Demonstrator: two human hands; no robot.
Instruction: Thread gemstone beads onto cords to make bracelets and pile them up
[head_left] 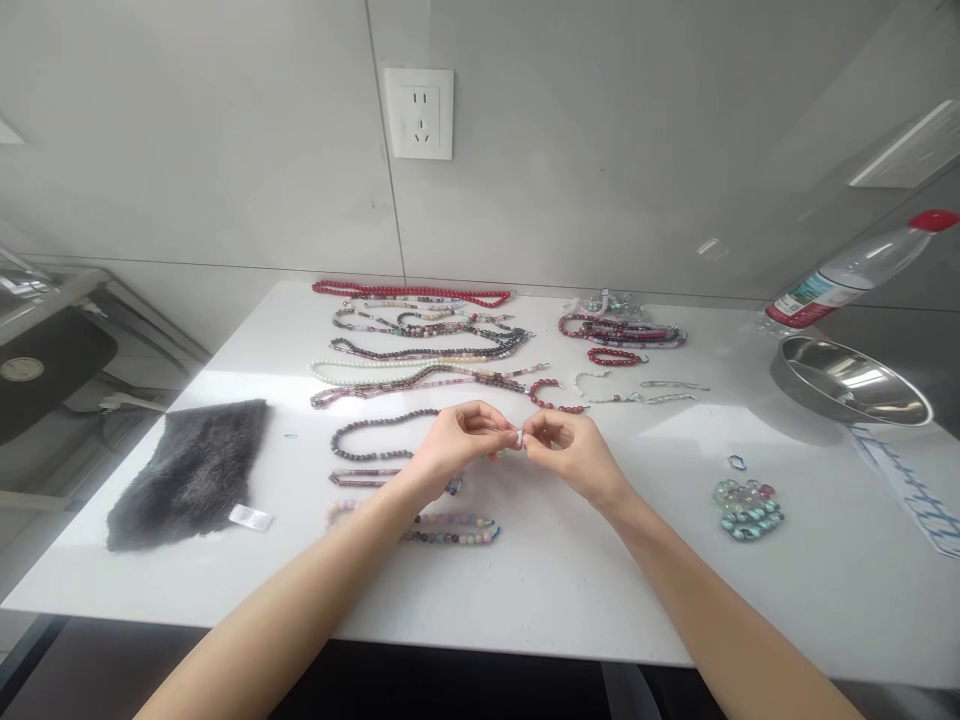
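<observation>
While the left hand [455,445] and the right hand [568,452] meet above a white tabletop [592,600], the fingertips of both are closed in a pinch on one tiny pale piece [518,438], too small and too covered to make out; it sits just above the table, in front of the rows of beads. Nearest the left hand lies a curved strand of dark grey round beads [375,435]; a string of deep red beads [553,398] curves just beyond the right hand; a strand of pastel stone beads [450,530] is partly hidden by the left forearm. Off to the right, a clear plastic bottle [847,280] with a red cap tilts behind a steel bowl [851,380], its green-and-red label unreadable; the bowl's inside shows only bright reflections; a blue-and-white printed strip [896,490] runs out of frame; on the left, a dark grey fuzzy cloth [187,475] touches a small white tag [250,517], whose print cannot be read.
</observation>
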